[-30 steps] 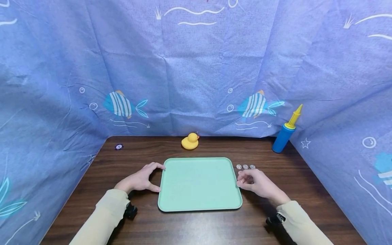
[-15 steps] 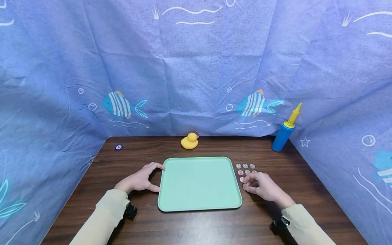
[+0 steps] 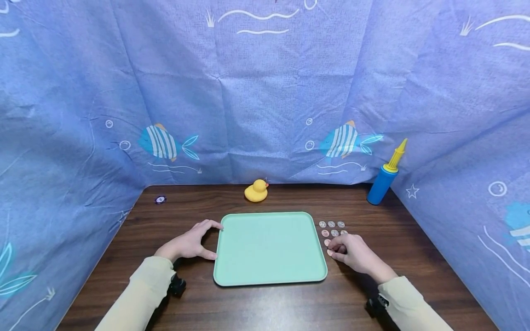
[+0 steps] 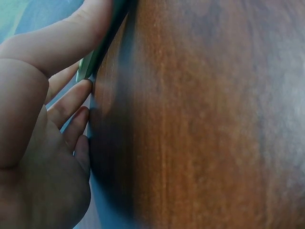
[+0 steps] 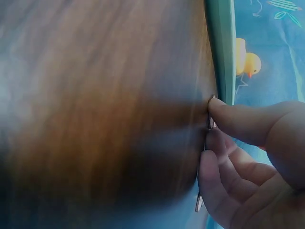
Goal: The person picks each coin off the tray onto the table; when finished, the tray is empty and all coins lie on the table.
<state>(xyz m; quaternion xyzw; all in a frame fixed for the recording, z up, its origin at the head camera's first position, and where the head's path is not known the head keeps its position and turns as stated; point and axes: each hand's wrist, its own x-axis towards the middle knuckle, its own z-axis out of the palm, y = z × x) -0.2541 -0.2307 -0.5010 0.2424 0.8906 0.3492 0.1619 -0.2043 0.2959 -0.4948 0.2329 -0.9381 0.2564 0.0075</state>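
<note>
In the head view a pale green tray (image 3: 269,248) lies flat on the table. My left hand (image 3: 186,240) is at the tray's left edge, thumb and index finger spread and touching the rim. To the right of the tray, small coins (image 3: 331,224) lie in rows, some of them copper-coloured. My right hand (image 3: 354,250) is over the nearer coins and hides part of them. Between its thumb and fingertips is a coin (image 5: 212,117), seen nearly edge-on against the table in the right wrist view.
A yellow rubber duck (image 3: 256,191) sits behind the tray. A blue and yellow hand pump (image 3: 383,181) stands at the back right corner. At the back left lies a dark poker chip (image 3: 160,199). Blue fish-print cloth (image 3: 265,101) hangs around the table (image 3: 248,308).
My right hand has moved from the tray's right rim slightly right and toward me, uncovering more coins, and its fingertips now pinch a near coin. The left hand has stayed still.
</note>
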